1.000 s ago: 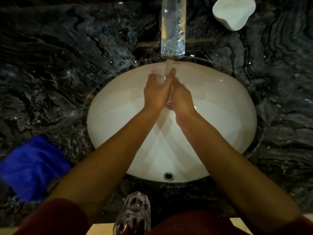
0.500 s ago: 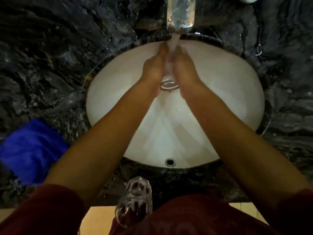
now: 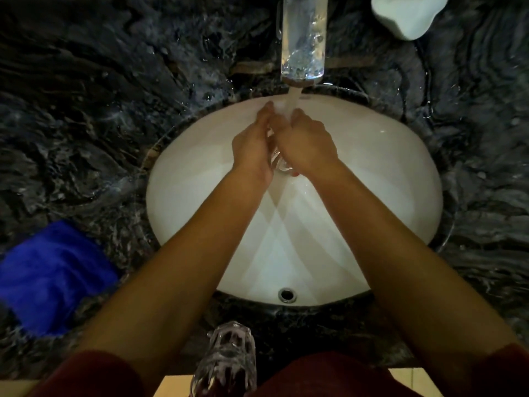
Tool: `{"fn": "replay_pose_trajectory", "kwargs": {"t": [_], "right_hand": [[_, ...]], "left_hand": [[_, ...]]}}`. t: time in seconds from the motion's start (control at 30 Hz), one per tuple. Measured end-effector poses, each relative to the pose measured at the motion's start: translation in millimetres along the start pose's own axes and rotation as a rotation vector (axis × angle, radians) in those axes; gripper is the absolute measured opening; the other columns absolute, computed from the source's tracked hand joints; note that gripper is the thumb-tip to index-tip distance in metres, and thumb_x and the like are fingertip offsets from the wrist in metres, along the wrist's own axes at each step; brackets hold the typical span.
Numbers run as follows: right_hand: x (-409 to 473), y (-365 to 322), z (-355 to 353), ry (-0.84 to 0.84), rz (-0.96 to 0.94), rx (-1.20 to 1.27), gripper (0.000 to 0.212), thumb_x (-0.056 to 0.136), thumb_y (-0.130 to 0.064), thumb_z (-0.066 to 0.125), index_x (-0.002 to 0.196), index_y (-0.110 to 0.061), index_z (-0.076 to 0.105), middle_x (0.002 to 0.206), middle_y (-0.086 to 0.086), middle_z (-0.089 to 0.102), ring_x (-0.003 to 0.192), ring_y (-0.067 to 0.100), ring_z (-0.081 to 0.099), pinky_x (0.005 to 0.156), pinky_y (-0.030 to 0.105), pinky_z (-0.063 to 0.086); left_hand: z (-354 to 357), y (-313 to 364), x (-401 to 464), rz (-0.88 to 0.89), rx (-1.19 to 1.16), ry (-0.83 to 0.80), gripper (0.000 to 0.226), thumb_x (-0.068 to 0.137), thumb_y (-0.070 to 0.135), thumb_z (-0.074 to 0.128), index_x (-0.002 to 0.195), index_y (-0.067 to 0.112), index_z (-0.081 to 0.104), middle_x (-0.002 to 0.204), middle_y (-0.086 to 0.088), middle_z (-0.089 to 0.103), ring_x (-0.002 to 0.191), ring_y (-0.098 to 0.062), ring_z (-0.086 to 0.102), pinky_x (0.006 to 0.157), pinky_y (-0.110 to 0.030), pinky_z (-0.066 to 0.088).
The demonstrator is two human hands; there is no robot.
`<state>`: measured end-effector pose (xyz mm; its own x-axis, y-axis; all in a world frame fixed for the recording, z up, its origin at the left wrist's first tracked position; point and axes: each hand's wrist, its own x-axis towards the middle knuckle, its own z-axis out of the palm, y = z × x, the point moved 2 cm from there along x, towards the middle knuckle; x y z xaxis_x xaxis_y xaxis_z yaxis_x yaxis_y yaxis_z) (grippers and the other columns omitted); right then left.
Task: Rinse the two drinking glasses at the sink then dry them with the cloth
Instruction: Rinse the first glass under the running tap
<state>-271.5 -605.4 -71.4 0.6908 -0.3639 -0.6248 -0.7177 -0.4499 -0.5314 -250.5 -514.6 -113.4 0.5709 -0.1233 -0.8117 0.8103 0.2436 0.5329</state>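
Both my hands are over the white sink (image 3: 372,196), under the running water from the tap (image 3: 303,38). My left hand (image 3: 253,147) and my right hand (image 3: 307,144) are wrapped around a clear drinking glass (image 3: 279,163); only its round rim or base shows between my wrists. The stream falls between my fingertips. A second, cut-pattern glass (image 3: 226,362) stands on the near counter edge between my forearms. The blue cloth (image 3: 48,276) lies on the counter at the left.
The dark marble counter (image 3: 100,110) around the sink is wet with splashes. A white soap dish (image 3: 409,12) sits at the back right. An overflow hole (image 3: 286,294) shows in the near wall of the sink.
My hands have shifted slightly on the glass under the stream. The camera tilted up and back down, so the whole scene moved in the frame.
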Motion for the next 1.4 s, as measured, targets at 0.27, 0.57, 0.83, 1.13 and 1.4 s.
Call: {"fn": "replay_pose_trajectory", "kwargs": {"t": [0.27,0.57,0.83,1.13,1.4], "right_hand": [[12.0,8.7,-15.2,-0.414,0.155,0.409,0.033,0.096,-0.05,0.06,0.107,-0.021,0.07,0.1,0.014,0.078,0.078,0.038,0.078,0.065,0.047,0.064],[-13.5,14.1,13.9,0.275,-0.057,0.353,0.032,0.1,-0.044,0.048,0.114,-0.019,0.062,0.107,0.005,0.068,0.09,0.02,0.066,0.072,0.036,0.055],[-0.5,3.1,7.3,0.211,-0.367,-0.111,0.035,0.094,-0.056,0.054,0.108,-0.027,0.066,0.101,0.0,0.062,0.091,0.019,0.063,0.064,0.028,0.042],[20.2,19.0,-10.0,-0.102,0.183,0.589,0.042,0.099,-0.052,0.046,0.083,-0.021,0.068,0.063,-0.002,0.066,0.046,0.014,0.052,0.045,0.02,0.035],[12.0,39.9,0.7,-0.437,0.31,1.055,0.047,0.105,-0.038,0.034,0.117,-0.005,0.065,0.08,0.014,0.068,0.049,0.024,0.064,0.03,0.018,0.034]], "left_hand": [[-20.2,7.8,9.6,0.082,0.189,-0.136,0.023,0.1,0.033,0.058,0.102,0.015,0.073,0.094,-0.006,0.078,0.081,-0.023,0.073,0.078,-0.036,0.053],[-5.1,4.2,3.7,0.189,0.117,0.085,0.024,0.101,0.028,0.053,0.095,0.015,0.072,0.093,-0.011,0.073,0.081,-0.024,0.066,0.064,-0.032,0.052],[-17.6,8.6,-8.6,-0.11,0.155,-0.046,0.038,0.107,0.038,0.039,0.102,0.012,0.066,0.076,-0.007,0.07,0.057,-0.018,0.066,0.055,-0.03,0.055],[-15.9,13.5,-27.3,0.151,0.495,-0.192,0.043,0.091,0.044,0.068,0.121,0.016,0.055,0.087,-0.006,0.068,0.06,-0.016,0.056,0.051,-0.029,0.045],[-3.8,23.8,-16.5,0.458,0.73,-0.182,0.059,0.078,0.022,0.089,0.127,0.016,0.057,0.116,0.007,0.068,0.097,0.009,0.066,0.082,-0.016,0.055]]}}
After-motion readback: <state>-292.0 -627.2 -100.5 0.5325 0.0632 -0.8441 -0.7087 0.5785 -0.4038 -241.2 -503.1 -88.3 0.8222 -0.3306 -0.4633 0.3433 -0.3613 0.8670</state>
